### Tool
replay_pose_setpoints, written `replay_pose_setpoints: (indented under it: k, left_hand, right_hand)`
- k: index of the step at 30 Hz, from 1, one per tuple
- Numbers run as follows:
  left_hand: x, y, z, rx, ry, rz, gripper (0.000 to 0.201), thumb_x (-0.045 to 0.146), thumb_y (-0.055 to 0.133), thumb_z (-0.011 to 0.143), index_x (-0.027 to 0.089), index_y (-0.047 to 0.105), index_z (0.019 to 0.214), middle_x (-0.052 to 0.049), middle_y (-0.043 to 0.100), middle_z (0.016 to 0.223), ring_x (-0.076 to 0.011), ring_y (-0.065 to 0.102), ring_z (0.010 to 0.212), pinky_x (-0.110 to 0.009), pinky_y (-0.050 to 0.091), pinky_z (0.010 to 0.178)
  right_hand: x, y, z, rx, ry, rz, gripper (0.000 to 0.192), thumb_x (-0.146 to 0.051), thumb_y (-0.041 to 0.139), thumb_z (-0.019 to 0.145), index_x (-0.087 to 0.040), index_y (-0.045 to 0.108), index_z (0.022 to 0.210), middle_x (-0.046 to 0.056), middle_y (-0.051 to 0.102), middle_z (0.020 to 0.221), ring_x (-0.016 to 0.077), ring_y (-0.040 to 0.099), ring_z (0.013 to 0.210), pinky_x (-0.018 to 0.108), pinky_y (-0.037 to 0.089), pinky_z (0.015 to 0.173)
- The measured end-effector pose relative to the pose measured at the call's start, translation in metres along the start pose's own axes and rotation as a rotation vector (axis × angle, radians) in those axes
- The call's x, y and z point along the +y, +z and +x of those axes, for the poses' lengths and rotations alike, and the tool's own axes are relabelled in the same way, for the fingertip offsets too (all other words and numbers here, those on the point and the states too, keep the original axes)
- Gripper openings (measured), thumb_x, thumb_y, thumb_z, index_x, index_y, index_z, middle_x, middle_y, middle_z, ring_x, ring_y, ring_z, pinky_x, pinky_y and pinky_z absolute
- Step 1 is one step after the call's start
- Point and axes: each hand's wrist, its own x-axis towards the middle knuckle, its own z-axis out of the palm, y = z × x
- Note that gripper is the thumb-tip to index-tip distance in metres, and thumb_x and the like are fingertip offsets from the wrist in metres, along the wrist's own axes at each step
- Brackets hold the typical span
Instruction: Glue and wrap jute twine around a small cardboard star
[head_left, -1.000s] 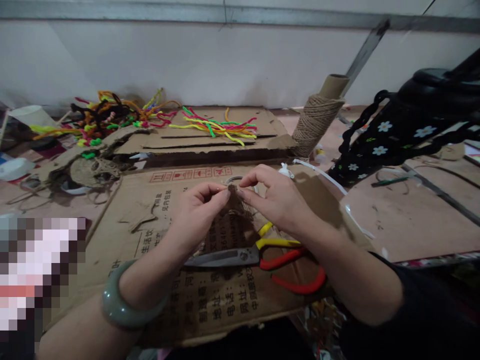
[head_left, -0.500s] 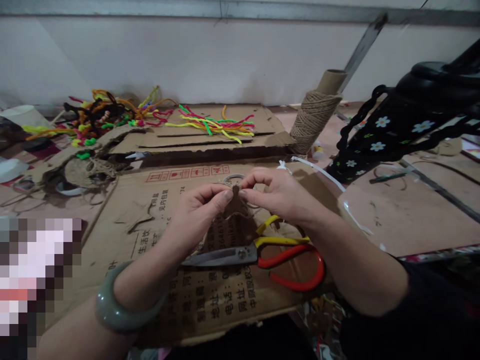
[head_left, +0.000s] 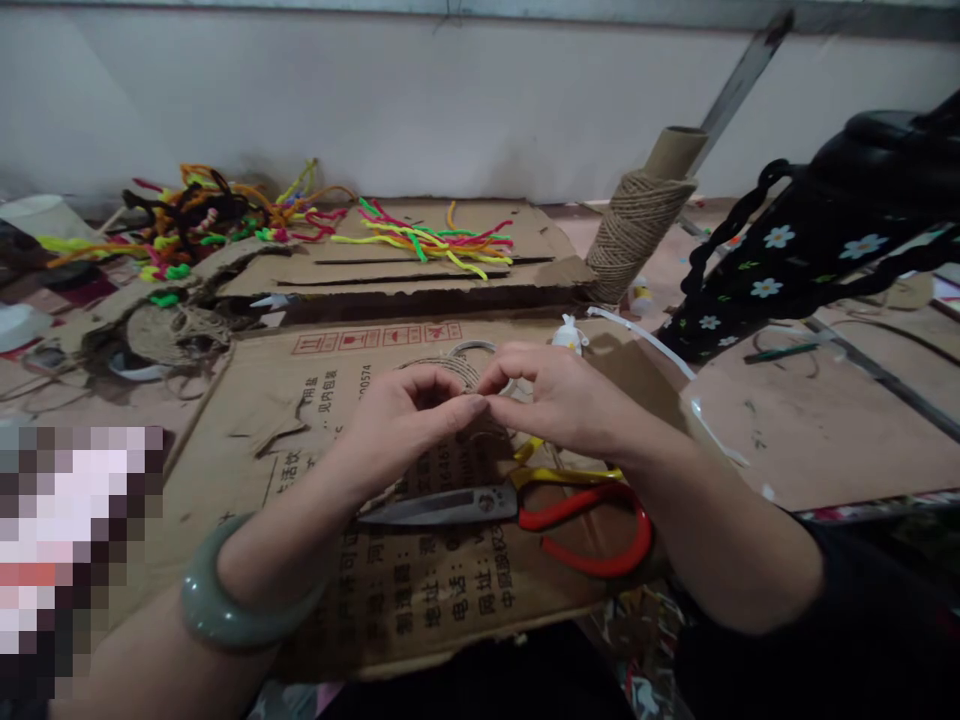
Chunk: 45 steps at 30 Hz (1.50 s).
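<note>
My left hand [head_left: 416,405], with a pale green bangle [head_left: 225,600] on its wrist, is closed in a pinch. Its thumb tip meets the pinched fingers of my right hand [head_left: 551,392] over the middle of the cardboard sheet [head_left: 247,490]. What lies between the fingertips is mostly hidden; I cannot make out its kind. Behind the fingers, a coil of twine [head_left: 431,362] and a pale ring [head_left: 474,347] show in part. Scissors [head_left: 442,508] with one yellow and one red handle lie just below the hands, blades pointing left.
Colourful pipe cleaners [head_left: 431,243] lie on a cardboard piece [head_left: 540,235] at the back; more are tangled [head_left: 217,215] at left. A twine spool [head_left: 637,225] and a black flowered bottle [head_left: 765,270] stand at right. A small white bundle [head_left: 568,335] sits beyond my right hand.
The small brown piece seen between my fingertips is now covered by them. My hands have closed together and tipped slightly downward. The view has shifted a little.
</note>
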Motion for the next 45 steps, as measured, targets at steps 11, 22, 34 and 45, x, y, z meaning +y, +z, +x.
replay_pose_setpoints:
  k: [11,22,34,45]
  left_hand:
    - [-0.0054,-0.0013,0.0008,0.001,0.006,-0.084,0.024,0.038,0.069,0.071,0.016,0.064,0.067,0.003,0.055,0.058,-0.0081,0.045,0.053,-0.022,0.033,0.051]
    - [-0.0028,-0.0036,0.0033,0.127,0.025,-0.164,0.026,0.040,0.073,0.066,0.016,0.063,0.062,0.001,0.058,0.056,-0.0091,0.047,0.050,-0.023,0.036,0.050]
    - [-0.0035,-0.0018,0.0023,0.087,0.030,-0.215,0.021,0.037,0.073,0.068,0.017,0.068,0.068,-0.001,0.062,0.063,-0.0104,0.051,0.057,-0.022,0.041,0.056]
    - [-0.0021,-0.0019,0.0028,0.025,-0.027,-0.160,0.022,0.038,0.074,0.065,0.017,0.068,0.068,-0.001,0.062,0.062,-0.0120,0.052,0.056,-0.024,0.042,0.056]
  right_hand:
    - [0.0023,0.0013,0.0019,0.025,0.001,0.093,0.010,-0.020,0.061,0.077,-0.015,0.069,0.075,0.001,0.066,0.073,0.0101,0.058,0.069,0.023,0.041,0.065]
    - [0.0034,-0.0023,0.0007,0.009,0.054,0.159,0.026,-0.029,0.063,0.074,-0.014,0.065,0.095,0.003,0.067,0.081,0.0115,0.059,0.071,0.023,0.045,0.065]
    - [0.0001,0.0015,-0.0011,0.049,0.033,0.211,0.014,-0.015,0.056,0.073,-0.014,0.063,0.085,0.001,0.067,0.078,0.0094,0.059,0.068,0.022,0.046,0.064]
    - [0.0016,0.0021,-0.0019,0.026,-0.003,0.171,0.014,-0.014,0.055,0.073,-0.015,0.064,0.084,0.000,0.067,0.075,0.0090,0.059,0.067,0.021,0.045,0.063]
